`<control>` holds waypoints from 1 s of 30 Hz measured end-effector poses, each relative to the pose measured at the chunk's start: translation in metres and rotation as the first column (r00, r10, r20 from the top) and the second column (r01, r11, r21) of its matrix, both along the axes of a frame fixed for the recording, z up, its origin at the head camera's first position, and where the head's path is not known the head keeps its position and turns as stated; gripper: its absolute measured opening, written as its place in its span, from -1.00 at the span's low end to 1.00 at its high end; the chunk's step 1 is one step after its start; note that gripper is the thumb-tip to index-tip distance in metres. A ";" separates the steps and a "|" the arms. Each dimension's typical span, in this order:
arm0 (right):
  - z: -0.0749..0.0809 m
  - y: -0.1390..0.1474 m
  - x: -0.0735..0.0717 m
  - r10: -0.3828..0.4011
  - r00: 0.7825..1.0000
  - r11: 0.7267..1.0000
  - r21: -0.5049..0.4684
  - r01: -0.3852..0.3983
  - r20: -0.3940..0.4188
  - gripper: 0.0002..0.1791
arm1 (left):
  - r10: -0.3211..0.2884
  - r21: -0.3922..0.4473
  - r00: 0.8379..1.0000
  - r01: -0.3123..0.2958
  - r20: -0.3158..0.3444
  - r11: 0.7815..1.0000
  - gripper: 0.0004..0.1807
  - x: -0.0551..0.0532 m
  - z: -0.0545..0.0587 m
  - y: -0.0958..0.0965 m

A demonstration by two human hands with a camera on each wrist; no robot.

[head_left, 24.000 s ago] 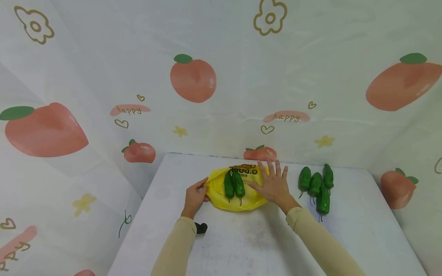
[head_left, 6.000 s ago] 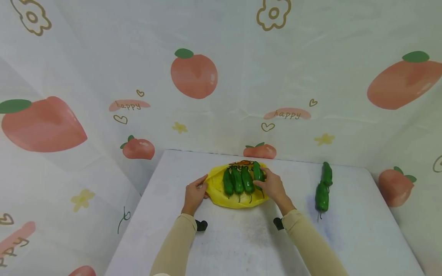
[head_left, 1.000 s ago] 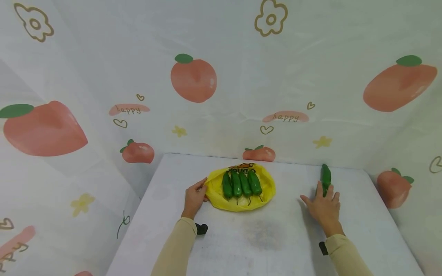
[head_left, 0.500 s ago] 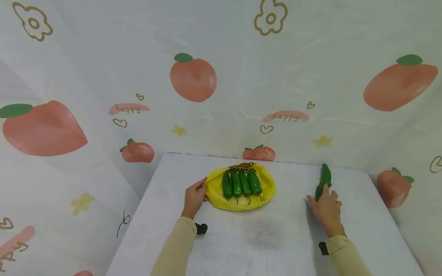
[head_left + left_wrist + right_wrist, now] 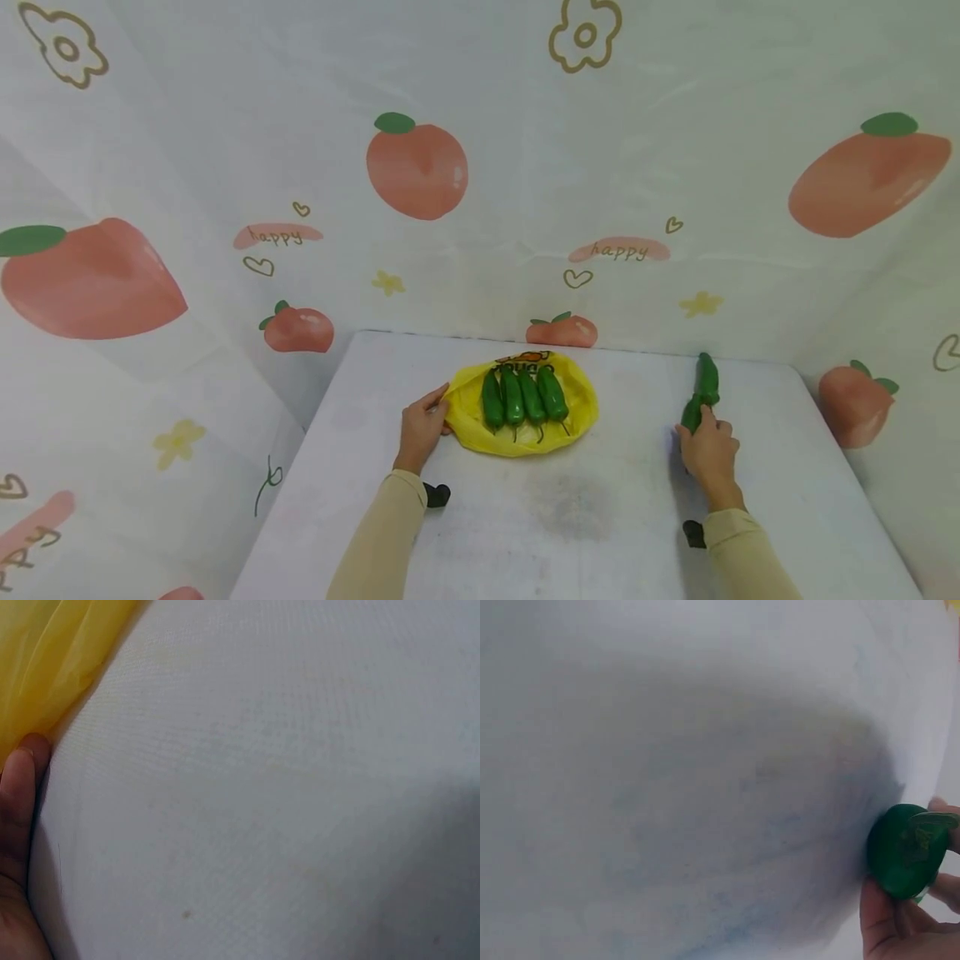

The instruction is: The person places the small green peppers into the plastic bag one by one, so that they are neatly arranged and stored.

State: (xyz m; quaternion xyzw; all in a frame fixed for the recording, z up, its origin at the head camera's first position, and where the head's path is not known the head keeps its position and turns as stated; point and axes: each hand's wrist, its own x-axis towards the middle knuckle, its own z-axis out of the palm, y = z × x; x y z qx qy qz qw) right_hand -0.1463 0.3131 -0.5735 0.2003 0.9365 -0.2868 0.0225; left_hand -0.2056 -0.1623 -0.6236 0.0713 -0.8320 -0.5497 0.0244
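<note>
Near the back of the table lies a flattened yellow plastic bag point(image 5: 468, 433) with a printed duck logo. On it several green peppers point(image 5: 533, 398) rest side by side, stems toward me. My left hand point(image 5: 421, 429) pinches the bag's left edge; the left wrist view shows the fingers point(image 5: 16, 791) against the yellow plastic. At the right, my right hand point(image 5: 708, 454) grips a green pepper point(image 5: 906, 851) between thumb and fingers, and the hand hides much of it in the head view. Just beyond, another green pepper point(image 5: 707, 379) lies touching or very close to it.
The white tabletop point(image 5: 525, 542) has a grey smudge in front of the bag. A white cloth point(image 5: 480, 275) printed with peaches and the word happy hangs behind and at both sides. Black wrist pieces point(image 5: 437, 495) show at both sleeves.
Earlier, two peppers lay on the bag; now there are several, and fewer lie at right. In the last second the right hand came down and its fingers closed round the nearer pepper there.
</note>
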 end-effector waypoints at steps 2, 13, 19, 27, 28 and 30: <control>0.000 0.000 -0.001 -0.001 1.000 1.000 -0.009 0.001 0.006 -0.24 | 0.001 -0.007 1.000 -0.001 0.001 1.000 -0.61 0.000 0.001 0.000; 0.000 0.002 -0.002 -0.011 1.000 0.999 -0.049 0.011 0.010 -0.23 | 0.012 0.000 1.000 -0.012 0.025 1.000 -0.61 0.001 0.002 -0.001; -0.004 0.001 0.000 -0.001 0.999 0.996 -0.088 -0.002 -0.033 -0.23 | 0.008 0.011 1.000 -0.008 0.003 1.000 -0.62 0.000 -0.002 -0.001; -0.001 -0.010 -0.001 0.003 0.997 0.992 -0.129 -0.013 -0.079 -0.25 | 0.012 0.004 0.999 -0.012 0.033 1.000 -0.62 0.001 0.002 0.002; 0.000 -0.011 -0.002 0.005 0.996 0.991 -0.135 -0.016 -0.086 -0.25 | 0.012 0.002 0.999 -0.013 0.033 1.000 -0.62 0.001 0.002 0.002; 0.002 -0.014 -0.003 0.016 0.995 0.990 -0.139 -0.030 -0.101 -0.26 | 0.010 0.003 1.000 -0.010 0.023 1.000 -0.62 0.001 0.004 0.002</control>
